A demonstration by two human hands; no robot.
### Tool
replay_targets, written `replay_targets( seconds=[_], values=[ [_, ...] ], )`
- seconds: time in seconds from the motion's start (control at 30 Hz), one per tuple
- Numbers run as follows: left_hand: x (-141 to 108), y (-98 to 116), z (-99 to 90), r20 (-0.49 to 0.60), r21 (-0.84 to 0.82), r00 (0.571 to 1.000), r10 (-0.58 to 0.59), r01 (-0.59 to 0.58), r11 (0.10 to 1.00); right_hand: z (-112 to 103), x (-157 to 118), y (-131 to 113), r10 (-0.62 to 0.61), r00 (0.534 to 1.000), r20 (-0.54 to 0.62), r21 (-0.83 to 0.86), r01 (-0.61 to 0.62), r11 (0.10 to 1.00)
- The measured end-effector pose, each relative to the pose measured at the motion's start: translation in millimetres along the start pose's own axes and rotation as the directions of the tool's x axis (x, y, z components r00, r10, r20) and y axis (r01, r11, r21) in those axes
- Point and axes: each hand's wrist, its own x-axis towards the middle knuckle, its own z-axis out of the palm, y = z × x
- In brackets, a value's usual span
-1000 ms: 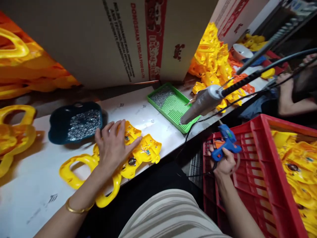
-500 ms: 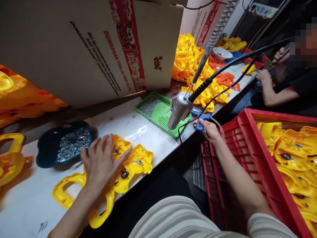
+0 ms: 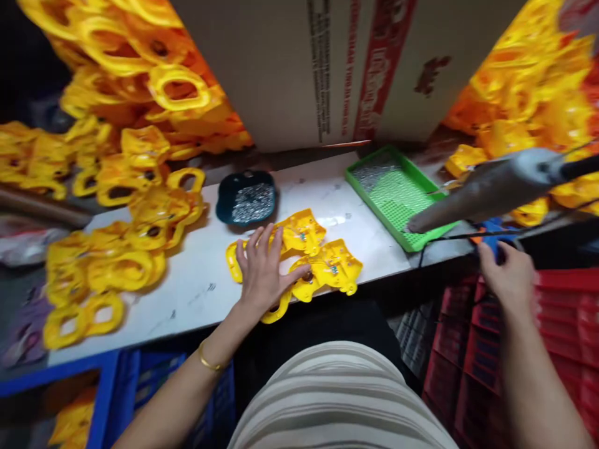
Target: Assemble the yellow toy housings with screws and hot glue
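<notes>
My left hand (image 3: 262, 274) lies with fingers spread over two yellow plastic shell halves (image 3: 334, 265) at the front edge of the white worktop. Small circuit boards and wires show inside them; my palm covers part of their handles. On the right, the fingers of my right hand (image 3: 510, 274) are closed round a blue glue gun (image 3: 496, 236) with an orange part. It rests beside a green perforated tray (image 3: 416, 212) of small screws. Behind my left hand stands a dark bowl (image 3: 222, 202) of small shiny metal parts. A grey hanging screwdriver (image 3: 486, 187) slants over the tray.
More yellow shells (image 3: 126, 268) cover the left of the white worktop (image 3: 187, 312), with larger heaps behind. A cardboard box (image 3: 290, 75) stands at the back. Red crates (image 3: 566, 324) are low on the right, a blue crate (image 3: 112, 399) low on the left.
The view has swung left, bringing in the left heaps and blue crate. My left hand stays spread on the yellow shells; my right stays at the glue gun.
</notes>
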Motion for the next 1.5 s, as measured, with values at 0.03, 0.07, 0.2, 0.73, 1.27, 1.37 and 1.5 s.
replay_targets(
  seconds=[0.03,0.07,0.2,0.73,1.27,1.37,1.5],
  values=[
    [-7.0,-1.3,-0.3,-0.005,0.0,1.0,-0.016,0.016,1.0,-3.0,-5.8,-4.0,0.015,0.998,-0.056,-0.028,-0.017,0.999],
    [-13.6,-1.8,-0.4,-0.013,-0.001,0.999,-0.03,0.03,1.0,-7.3,-14.2,-11.8,0.011,0.993,-0.121,-0.063,-0.018,0.998],
    [-36.0,4.8,-0.3,-0.043,-0.005,0.997,-0.057,0.056,0.998,-24.5,-56.9,-80.8,-0.072,0.945,-0.319,0.156,0.128,0.979],
    [-56.0,16.6,3.9,-0.031,-0.026,0.997,-0.064,0.063,0.998,58.4,-30.2,-273.2,-0.501,0.627,0.597,0.153,0.524,0.838],
    [-5.6,58.1,16.5,-0.054,-0.137,0.998,0.012,-0.02,0.99,60.5,-39.6,-234.6,-0.556,0.755,0.347,0.337,0.453,0.825],
    [-4.9,55.5,14.0,-0.074,-0.136,0.997,0.031,-0.041,0.99,60.9,-39.6,-236.4,-0.554,0.751,0.359,0.33,0.454,0.828],
    [-1.8,49.9,12.6,-0.198,-0.194,0.979,0.042,-0.082,0.978,58.5,-39.2,-236.8,-0.549,0.748,0.372,0.263,0.483,0.836]
  ],
)
